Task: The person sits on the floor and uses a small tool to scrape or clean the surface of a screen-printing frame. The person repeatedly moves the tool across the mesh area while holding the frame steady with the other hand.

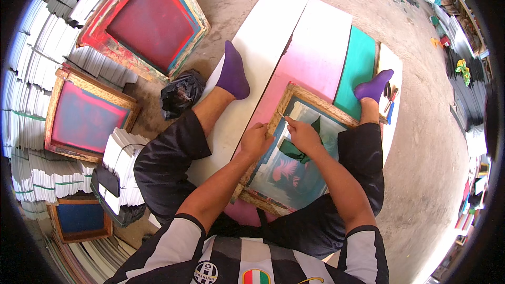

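Across my lap, between my spread legs, lies a wood-framed printing screen (318, 103). Its mesh is bluish with whitish patches and a pink leaf-like shape. My left hand (256, 140) is closed on the frame's left side. Over the mesh near that same side, my right hand (305, 138) is closed with a finger pointed at the frame; a thin, pale thing shows at its fingertips, too small to name. Beside and below the right hand, dark green pieces (291, 150) lie on the mesh, partly covered by the hand and wrist.
Under my legs lie white, pink-stained and green boards (355, 71). Hand tools with red and blue handles (391, 102) rest by my right foot. Leftward are a black plastic bag (181, 93), a red-stained screen (150, 23), another screen (87, 115) and stacked white sheets (44, 37).
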A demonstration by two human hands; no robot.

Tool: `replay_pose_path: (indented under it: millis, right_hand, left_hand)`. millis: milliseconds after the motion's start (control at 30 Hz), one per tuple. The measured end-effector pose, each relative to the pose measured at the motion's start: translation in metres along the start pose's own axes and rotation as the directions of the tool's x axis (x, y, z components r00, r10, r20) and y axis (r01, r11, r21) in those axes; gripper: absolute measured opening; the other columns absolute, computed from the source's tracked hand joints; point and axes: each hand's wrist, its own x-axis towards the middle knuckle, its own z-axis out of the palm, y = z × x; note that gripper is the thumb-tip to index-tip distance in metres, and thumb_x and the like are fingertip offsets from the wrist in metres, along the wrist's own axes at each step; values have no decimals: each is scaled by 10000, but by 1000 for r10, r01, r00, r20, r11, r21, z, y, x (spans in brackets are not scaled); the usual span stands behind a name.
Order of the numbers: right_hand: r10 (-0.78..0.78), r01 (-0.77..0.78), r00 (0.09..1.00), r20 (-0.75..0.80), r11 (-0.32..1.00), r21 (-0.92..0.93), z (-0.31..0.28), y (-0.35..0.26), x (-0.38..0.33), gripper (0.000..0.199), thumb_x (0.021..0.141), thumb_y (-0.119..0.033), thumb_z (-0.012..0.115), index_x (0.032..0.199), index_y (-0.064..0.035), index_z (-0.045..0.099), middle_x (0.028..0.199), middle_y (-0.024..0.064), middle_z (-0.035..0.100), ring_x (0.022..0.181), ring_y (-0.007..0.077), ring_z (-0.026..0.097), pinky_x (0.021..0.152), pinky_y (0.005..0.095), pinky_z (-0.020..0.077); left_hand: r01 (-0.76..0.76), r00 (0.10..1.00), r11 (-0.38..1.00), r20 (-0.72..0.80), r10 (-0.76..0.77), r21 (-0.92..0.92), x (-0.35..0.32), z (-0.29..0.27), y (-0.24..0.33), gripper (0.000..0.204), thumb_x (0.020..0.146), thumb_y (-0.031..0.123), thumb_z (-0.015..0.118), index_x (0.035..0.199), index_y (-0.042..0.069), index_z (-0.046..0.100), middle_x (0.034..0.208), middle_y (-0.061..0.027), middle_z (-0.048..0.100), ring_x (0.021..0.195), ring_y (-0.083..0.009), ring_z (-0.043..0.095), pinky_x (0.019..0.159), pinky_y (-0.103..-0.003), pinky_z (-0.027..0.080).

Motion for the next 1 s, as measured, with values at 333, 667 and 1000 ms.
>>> replay_pose_path:
  millis: [333,667,1000]
  right_hand:
    - [-143,160,984,-109,974,161,21,48,7,460,1052,-322,525,1511,-319,505,921,219,720,839,424,714,745,531,570]
    - [-52,43,998,-35,973,-226,-19,8,-7,375,1027,-284,588,1394,-253,656,794,226,695,686,368,694,633,444,526]
    - [21,-60,995,98,909,412,8,34,6,421,1052,-351,509,1466,-310,568,957,237,722,851,420,714,772,543,562]
  left_hand:
    - [3,1000,1000,-14,-3,4,0,-2,6,458,840,305,748,1204,32,688,1004,-163,672,921,-374,688,824,-469,553]
    - [-1,1000,999,-3,1,43,-2,-4,3,477,830,311,761,1205,24,692,1005,-163,675,913,-368,687,828,-462,552]
    - [10,1000,1000,19,-10,-9,-1,-9,5,474,828,307,763,1203,28,690,1013,-166,677,928,-365,688,831,-459,553]
